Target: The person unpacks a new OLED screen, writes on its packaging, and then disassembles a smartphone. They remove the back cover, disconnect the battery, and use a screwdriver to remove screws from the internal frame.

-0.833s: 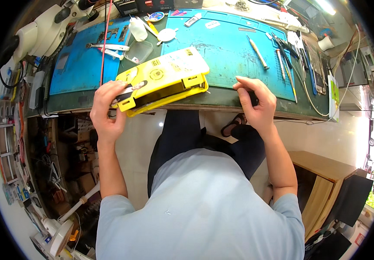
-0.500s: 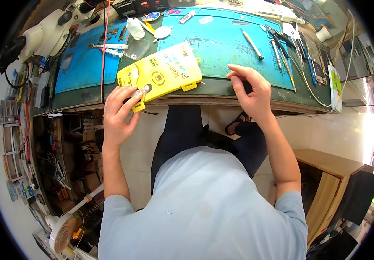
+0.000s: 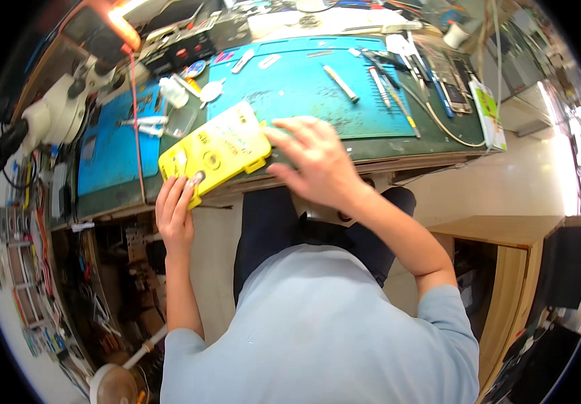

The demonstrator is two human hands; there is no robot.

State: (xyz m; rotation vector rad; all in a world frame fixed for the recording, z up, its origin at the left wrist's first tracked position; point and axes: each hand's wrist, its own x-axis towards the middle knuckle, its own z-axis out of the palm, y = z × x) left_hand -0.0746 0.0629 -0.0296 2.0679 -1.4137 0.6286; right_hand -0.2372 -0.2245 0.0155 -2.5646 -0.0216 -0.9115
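Held a yellow box (image 3: 220, 147) by its near left corner in the left hand (image 3: 176, 214), closed over the top. Held it angled away from that grip toward the loosely spread right hand (image 3: 316, 160), near its right end; could not tell about contact.

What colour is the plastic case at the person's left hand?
Bright yellow: the plastic case shows best in the head view.

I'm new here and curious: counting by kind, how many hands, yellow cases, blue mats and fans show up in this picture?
Left hand and right hand: 2 hands
Yellow case: 1
Left mat and right mat: 2 blue mats
Fan, partly cut off at the lower edge: 1
Total: 6
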